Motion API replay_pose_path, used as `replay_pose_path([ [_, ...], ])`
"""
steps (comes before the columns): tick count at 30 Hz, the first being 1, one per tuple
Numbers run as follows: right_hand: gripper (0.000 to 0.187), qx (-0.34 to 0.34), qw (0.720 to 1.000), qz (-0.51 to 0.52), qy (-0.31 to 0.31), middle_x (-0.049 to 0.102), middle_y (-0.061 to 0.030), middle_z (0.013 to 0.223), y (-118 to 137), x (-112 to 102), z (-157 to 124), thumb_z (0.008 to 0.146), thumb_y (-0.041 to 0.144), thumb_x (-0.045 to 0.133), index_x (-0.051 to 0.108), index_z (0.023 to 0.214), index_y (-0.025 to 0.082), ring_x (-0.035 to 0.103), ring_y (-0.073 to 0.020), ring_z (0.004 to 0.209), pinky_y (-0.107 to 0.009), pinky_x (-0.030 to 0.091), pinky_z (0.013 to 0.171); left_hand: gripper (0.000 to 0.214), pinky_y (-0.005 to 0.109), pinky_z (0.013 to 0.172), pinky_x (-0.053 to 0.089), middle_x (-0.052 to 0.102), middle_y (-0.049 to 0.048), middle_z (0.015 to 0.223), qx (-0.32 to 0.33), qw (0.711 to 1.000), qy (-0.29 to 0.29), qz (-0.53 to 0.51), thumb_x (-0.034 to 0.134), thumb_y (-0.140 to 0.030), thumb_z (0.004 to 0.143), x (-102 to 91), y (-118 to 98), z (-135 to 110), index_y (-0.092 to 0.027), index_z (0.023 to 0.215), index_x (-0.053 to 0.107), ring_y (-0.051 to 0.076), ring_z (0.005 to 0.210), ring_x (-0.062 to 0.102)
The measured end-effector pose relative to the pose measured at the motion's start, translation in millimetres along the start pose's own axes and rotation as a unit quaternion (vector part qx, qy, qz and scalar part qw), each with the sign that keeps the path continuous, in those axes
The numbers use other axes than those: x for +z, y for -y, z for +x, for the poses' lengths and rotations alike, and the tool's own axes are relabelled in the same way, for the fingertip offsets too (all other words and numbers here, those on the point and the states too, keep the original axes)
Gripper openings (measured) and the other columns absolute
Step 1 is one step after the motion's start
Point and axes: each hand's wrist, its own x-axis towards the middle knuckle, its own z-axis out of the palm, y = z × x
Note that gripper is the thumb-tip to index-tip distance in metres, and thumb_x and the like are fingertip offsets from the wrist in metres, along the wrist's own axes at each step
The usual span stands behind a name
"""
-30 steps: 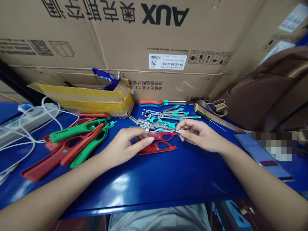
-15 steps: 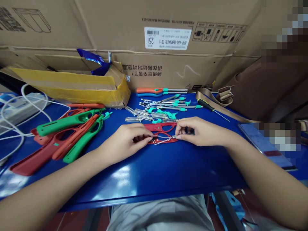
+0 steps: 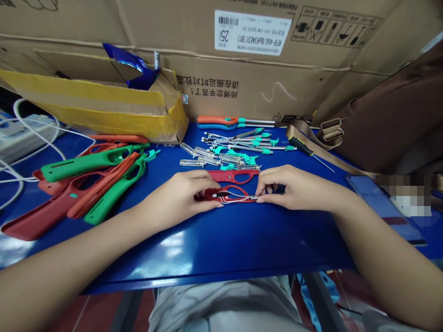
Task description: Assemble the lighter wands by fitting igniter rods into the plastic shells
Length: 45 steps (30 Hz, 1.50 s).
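My left hand (image 3: 183, 193) closes its thumb and fingers around the handle end of a red lighter shell half (image 3: 244, 190) lying on the table. White wires (image 3: 230, 201) and a thin pale tube run across this shell from my left fingertips toward the right. At its right end my right hand (image 3: 294, 190) pinches a short metal lighter tube (image 3: 254, 198), mostly hidden by the fingers. Just behind lies a second red shell half (image 3: 226, 176). Beyond it are several clear fuel tanks (image 3: 192, 163) and turquoise triggers (image 3: 251, 159).
Green shell halves (image 3: 83, 163) and red ones pile up at left, beside white cables. Metal lighter rods (image 3: 249, 141), assembled lighters (image 3: 221, 121) and a screwdriver (image 3: 306, 146) lie behind. A phone (image 3: 380, 207) rests at right. Cardboard boxes (image 3: 138, 110) stand at the back.
The metal tube and wires have come down onto the red shell half. My left fingers have shifted from the thin tube to the shell's handle end. The view has tilted slightly.
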Motion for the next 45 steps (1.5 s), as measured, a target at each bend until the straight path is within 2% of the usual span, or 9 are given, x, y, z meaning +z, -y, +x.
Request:
replay_pose_path([
  [13,0.004,0.008,0.996,-0.091,-0.025,0.073,-0.0015,0.09,1.3,0.9,0.5,0.089,0.022,0.071,0.072,0.085,0.022,0.066,-0.0171,0.079,-0.028,0.043,0.066,0.026,0.025,0.072,0.055,0.072,0.0049,0.096,-0.015,1.0,-0.018,0.002,0.079,-0.03,0.087,3.8,-5.6,0.3,-0.014,0.108,0.075,0.015,0.08,0.069],
  [17,0.006,-0.002,0.994,-0.092,-0.052,0.073,-0.0034,0.095,2.6,2.4,1.2,0.09,0.029,0.071,0.073,0.091,0.023,0.065,-0.0185,0.084,-0.029,0.044,0.071,0.027,0.026,0.071,0.054,0.072,0.0054,0.095,-0.025,0.999,-0.022,0.0,0.079,-0.032,0.086,4.7,-5.9,0.0,-0.014,0.105,0.075,0.016,0.08,0.069],
  [21,0.014,0.002,0.995,-0.054,-0.08,0.072,-0.004,0.09,3.1,6.7,4.9,0.092,0.033,0.069,0.072,0.091,0.02,0.062,-0.0171,0.08,-0.029,0.044,0.072,0.026,0.025,0.07,0.053,0.071,0.0046,0.095,-0.028,0.999,-0.021,0.002,0.08,-0.03,0.086,4.9,-6.5,-0.9,-0.015,0.106,0.074,0.015,0.078,0.068],
  [25,0.017,0.039,0.997,-0.001,-0.06,0.07,-0.0028,0.083,2.6,11.8,9.4,0.092,0.033,0.067,0.071,0.084,0.018,0.058,-0.0152,0.074,-0.027,0.042,0.068,0.027,0.025,0.07,0.053,0.071,0.0044,0.096,-0.036,0.999,-0.017,-0.002,0.08,-0.03,0.085,5.3,-6.9,-0.4,-0.015,0.107,0.075,0.015,0.08,0.067],
  [28,0.019,0.089,0.994,0.033,-0.045,0.067,-0.0013,0.075,4.8,14.9,11.2,0.09,0.034,0.067,0.07,0.08,0.018,0.054,-0.0145,0.068,-0.027,0.04,0.064,0.025,0.022,0.064,0.05,0.071,0.0031,0.091,-0.049,0.999,-0.014,-0.013,0.082,-0.029,0.083,6.4,-7.3,1.1,-0.015,0.103,0.076,0.012,0.071,0.064],
  [33,0.018,0.137,0.989,0.035,-0.035,0.064,-0.0001,0.071,6.7,16.0,11.9,0.089,0.032,0.065,0.067,0.076,0.019,0.051,-0.014,0.065,-0.027,0.038,0.06,0.024,0.021,0.06,0.047,0.069,0.001,0.085,-0.07,0.997,-0.004,-0.027,0.084,-0.028,0.081,7.1,-9.2,2.4,-0.015,0.1,0.076,0.01,0.064,0.058],
  [38,0.019,0.09,0.993,0.068,-0.038,0.06,0.0006,0.073,0.1,13.1,11.7,0.086,0.037,0.07,0.068,0.082,0.018,0.049,-0.0137,0.066,-0.026,0.039,0.06,0.032,0.022,0.061,0.048,0.064,0.0016,0.093,-0.07,0.997,-0.018,-0.025,0.079,-0.025,0.081,1.2,-17.0,2.5,-0.017,0.111,0.071,0.01,0.067,0.057],
  [42,0.008,0.022,0.996,0.057,-0.064,0.062,-0.0004,0.082,3.4,17.6,12.5,0.09,0.026,0.065,0.067,0.09,0.018,0.052,-0.0134,0.073,-0.026,0.043,0.068,0.022,0.023,0.062,0.048,0.059,0.0007,0.09,-0.058,0.998,-0.03,-0.018,0.073,-0.023,0.081,-4.3,-24.5,2.4,-0.015,0.101,0.068,0.01,0.066,0.054],
  [45,0.006,-0.005,0.996,0.023,-0.083,0.063,-0.0007,0.084,11.1,24.7,13.2,0.091,0.02,0.062,0.068,0.093,0.018,0.054,-0.0134,0.077,-0.026,0.043,0.072,0.015,0.023,0.063,0.047,0.06,0.0004,0.088,-0.055,0.998,-0.025,-0.012,0.07,-0.02,0.083,-4.7,-25.3,1.5,-0.016,0.097,0.067,0.01,0.068,0.055],
])
